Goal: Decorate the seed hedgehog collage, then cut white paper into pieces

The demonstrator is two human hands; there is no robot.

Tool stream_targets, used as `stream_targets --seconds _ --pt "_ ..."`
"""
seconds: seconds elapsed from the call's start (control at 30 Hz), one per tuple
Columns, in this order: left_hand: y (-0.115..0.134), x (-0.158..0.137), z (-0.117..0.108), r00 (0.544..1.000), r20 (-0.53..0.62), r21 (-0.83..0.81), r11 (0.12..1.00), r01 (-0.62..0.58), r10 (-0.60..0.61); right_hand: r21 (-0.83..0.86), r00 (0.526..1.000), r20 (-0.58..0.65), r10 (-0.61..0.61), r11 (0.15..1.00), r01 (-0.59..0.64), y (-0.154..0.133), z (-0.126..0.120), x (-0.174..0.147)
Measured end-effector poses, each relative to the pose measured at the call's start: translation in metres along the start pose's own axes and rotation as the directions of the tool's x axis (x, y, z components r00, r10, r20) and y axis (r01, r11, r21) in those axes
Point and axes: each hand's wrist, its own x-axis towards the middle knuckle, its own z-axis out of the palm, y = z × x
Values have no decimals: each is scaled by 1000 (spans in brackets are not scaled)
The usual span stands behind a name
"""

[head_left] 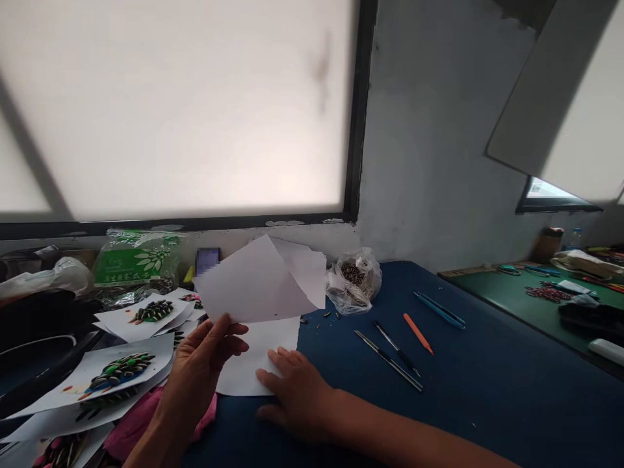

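A white sheet of paper (253,286) is lifted off the table, its lower edge pinched between the thumb and fingers of my left hand (209,348). Beneath it another white sheet (248,364) lies on the dark blue table. My right hand (295,390) rests with fingers spread on the right edge of that lower sheet. More white paper (309,273) shows behind the raised sheet, partly hidden by it. To the left of my left hand are paper sheets bearing seed pictures (121,374), and a pink cloth-like thing (139,426) is partly under my left forearm.
Right of the papers lie a metal tweezers-like tool (390,361), a pen (397,348), an orange marker (418,333) and blue tweezers (439,309). A clear bag of seeds (354,279) stands near the wall. A green seed packet (139,257) is at back left; a green table (531,292) stands right.
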Motion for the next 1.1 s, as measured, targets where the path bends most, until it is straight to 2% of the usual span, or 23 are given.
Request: stream_targets --seconds 0.1,0.2,0.33,0.47,0.5,0.57,0.6,0.7,0.8,0.9,0.93,0.97,1.03,1.07,1.1 --pt "1 1 -2 1000 0 -31 999 16 -16 -197 995 -12 -103 976 98 12 2 19" --pt "1 2 -3 999 -17 -67 997 32 -33 -342 990 -69 -121 935 91 28 1 29" --pt "-1 1 0 997 37 -93 993 68 -65 -384 987 -149 -65 923 3 50 -10 27" --pt "-2 -4 4 993 110 -73 997 -25 33 -372 961 -266 -73 928 -32 76 -42 20" --pt "-2 -5 5 991 128 -65 997 -37 45 -339 941 -327 -85 940 -32 82 -50 20" --pt "-2 -5 5 986 162 -47 998 -37 44 -264 916 -402 -6 958 -110 95 -61 21" --pt "-1 -5 5 985 171 -33 999 -31 36 -215 919 -389 57 965 -151 100 -63 23" --pt "-2 -2 2 987 161 48 999 18 -26 -153 926 -353 135 968 -200 108 -58 25" --pt "-6 2 -1 987 125 131 988 82 -99 -86 929 -325 179 972 -217 99 -55 17" --pt "-11 2 -1 984 124 186 977 105 -130 40 952 -277 129 992 -122 74 -65 -2" --pt "-12 1 -1 981 138 211 972 104 -135 242 962 -259 82 970 -17 65 -69 -9" --pt "-14 0 0 976 162 240 965 103 -145 430 965 -254 68 901 49 56 -73 -15" --pt "-14 -2 1 962 218 287 953 100 -167 683 958 -240 157 729 52 42 -76 -26" --pt "-14 -2 1 959 233 287 954 91 -162 752 950 -231 210 658 37 38 -75 -30" --pt "-14 -3 0 962 233 273 959 77 -144 789 918 -266 293 614 32 37 -73 -34"
